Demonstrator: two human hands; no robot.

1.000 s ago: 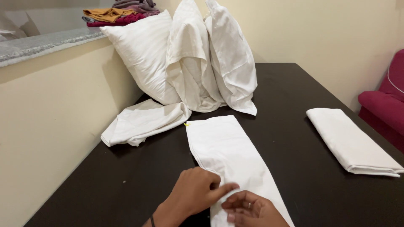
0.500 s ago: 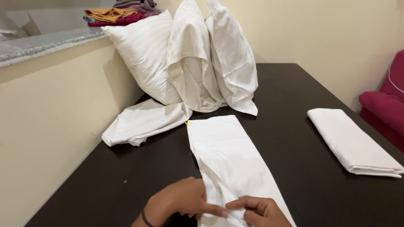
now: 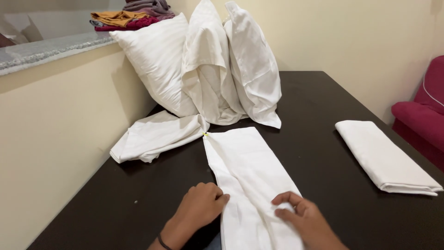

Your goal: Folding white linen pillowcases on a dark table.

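Lying on the table [image 3: 323, 102], long axis running away from the person, the cloth [image 3: 249, 176] has the left hand [image 3: 201, 208] apparently pinching its near-left edge, the right hand [image 3: 303, 217] resting flat, fingers spread.

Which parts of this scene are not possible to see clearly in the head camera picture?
- Near end of the white cloth: cut off by the bottom edge.
- Left hand fingertips: curled under against the cloth edge, so the grip is unclear.
- Right hand: wrist cut off by the bottom edge.
- Red seat: mostly beyond the right edge.
- Coloured clothes on the ledge: partly behind the pillows.
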